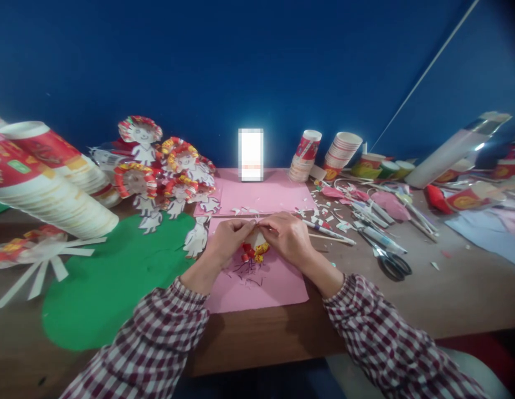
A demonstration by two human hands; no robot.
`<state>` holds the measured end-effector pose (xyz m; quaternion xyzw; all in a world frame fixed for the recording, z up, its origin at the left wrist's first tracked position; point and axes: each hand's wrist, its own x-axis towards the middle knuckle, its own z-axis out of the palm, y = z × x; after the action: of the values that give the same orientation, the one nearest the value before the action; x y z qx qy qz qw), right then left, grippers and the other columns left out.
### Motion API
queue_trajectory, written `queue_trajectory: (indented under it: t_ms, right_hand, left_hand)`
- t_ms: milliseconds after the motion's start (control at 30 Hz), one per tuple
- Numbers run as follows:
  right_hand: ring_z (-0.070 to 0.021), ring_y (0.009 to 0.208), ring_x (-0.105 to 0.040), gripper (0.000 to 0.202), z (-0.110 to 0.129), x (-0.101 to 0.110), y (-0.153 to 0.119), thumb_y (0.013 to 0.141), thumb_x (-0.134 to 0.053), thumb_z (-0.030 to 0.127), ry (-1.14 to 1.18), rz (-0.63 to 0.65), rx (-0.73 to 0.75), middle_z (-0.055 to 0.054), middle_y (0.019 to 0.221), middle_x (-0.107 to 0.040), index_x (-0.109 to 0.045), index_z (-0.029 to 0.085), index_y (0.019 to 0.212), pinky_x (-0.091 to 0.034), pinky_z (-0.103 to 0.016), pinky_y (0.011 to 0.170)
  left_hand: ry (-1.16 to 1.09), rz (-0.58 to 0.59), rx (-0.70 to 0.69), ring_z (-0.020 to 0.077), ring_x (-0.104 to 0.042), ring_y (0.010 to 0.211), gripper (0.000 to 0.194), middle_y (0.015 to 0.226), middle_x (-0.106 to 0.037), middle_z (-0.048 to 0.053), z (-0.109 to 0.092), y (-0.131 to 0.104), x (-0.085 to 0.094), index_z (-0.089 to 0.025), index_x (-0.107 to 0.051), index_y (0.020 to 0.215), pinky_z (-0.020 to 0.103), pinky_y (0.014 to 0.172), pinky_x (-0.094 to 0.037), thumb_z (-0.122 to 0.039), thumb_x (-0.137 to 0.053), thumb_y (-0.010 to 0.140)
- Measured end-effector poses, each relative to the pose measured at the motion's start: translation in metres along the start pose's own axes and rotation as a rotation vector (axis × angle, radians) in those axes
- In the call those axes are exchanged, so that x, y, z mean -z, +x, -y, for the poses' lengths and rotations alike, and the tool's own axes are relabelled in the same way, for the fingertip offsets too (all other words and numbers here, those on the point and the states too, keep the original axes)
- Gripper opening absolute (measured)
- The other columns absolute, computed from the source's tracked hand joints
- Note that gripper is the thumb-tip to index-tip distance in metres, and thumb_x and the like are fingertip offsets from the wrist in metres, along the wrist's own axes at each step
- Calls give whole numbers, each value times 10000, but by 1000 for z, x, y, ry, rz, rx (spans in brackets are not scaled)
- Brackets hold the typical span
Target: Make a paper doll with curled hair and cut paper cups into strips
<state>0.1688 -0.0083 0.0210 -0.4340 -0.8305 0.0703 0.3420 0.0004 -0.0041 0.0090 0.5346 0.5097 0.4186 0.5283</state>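
Observation:
Over a pink sheet [278, 285] in the middle, my left hand [232, 235] and my right hand [288, 235] meet with their fingertips pinched together. Between them is a small white paper piece [252, 237] with red and yellow curled bits [257, 254] along its lower side; both hands seem closed on it at its top edge. Exactly what the fingertips pinch is too small to make out. Dark marks or scraps [251, 271] lie on the pink sheet just below. Left of my left hand lies a white paper figure cutout [196, 237].
Paper figures with red-yellow rings [141, 130] stand behind a green sheet [112, 277] on the left, beside leaning cup stacks [62, 194]. Two cup stacks [305, 155] stand at the back. Scissors [392, 263], a marker [330, 233] and paper scraps lie on the right.

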Motion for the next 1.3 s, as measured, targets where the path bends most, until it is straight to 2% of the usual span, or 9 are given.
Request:
queue_trajectory:
  t_ms: [200, 433, 600, 900, 1300]
  right_hand:
    - [-155, 862, -626, 141, 1, 0, 1, 832, -577, 168, -12, 15, 5, -22, 888, -713, -694, 223, 890, -452, -252, 781]
    - [-154, 868, -624, 126, 1, -1, 1, 839, -588, 198, -2, 53, -25, -23, 897, -708, -693, 230, 901, -448, -247, 775]
    - [-149, 861, -630, 137, -3, -2, 0, 854, -576, 220, 24, 69, -35, -15, 903, -709, -690, 234, 929, -447, -244, 770]
    - [-155, 845, -652, 194, -1, 0, 1, 817, -590, 195, 57, 92, -95, -6, 916, -719, -686, 243, 977, -460, -238, 721]
    - [-144, 788, -657, 217, -2, -1, 0, 832, -539, 223, 77, 87, -138, 3, 890, -724, -685, 251, 990, -451, -223, 682]
  left_hand:
    - [79, -26, -7, 96, -442, 506, 306, 504, -505, -12, -3, -2, 1, -138, -610, 540, 206, 463, -330, -407, -651, 678]
    - [-9, -42, 10, 82, -430, 477, 207, 503, -538, -20, -5, -3, -2, -135, -672, 616, 209, 465, -321, -339, -664, 652]
    - [-82, -20, 33, 88, -475, 495, 151, 532, -580, -12, -6, -4, -3, -135, -683, 650, 217, 495, -365, -285, -665, 645]
    - [-122, -10, 43, 77, -468, 502, 164, 558, -599, -6, -8, -5, -3, -119, -694, 679, 217, 506, -369, -274, -696, 625]
    - [-153, 30, 18, 72, -499, 541, 210, 632, -643, 8, -4, -4, -3, -118, -723, 805, 198, 525, -373, -249, -697, 643]
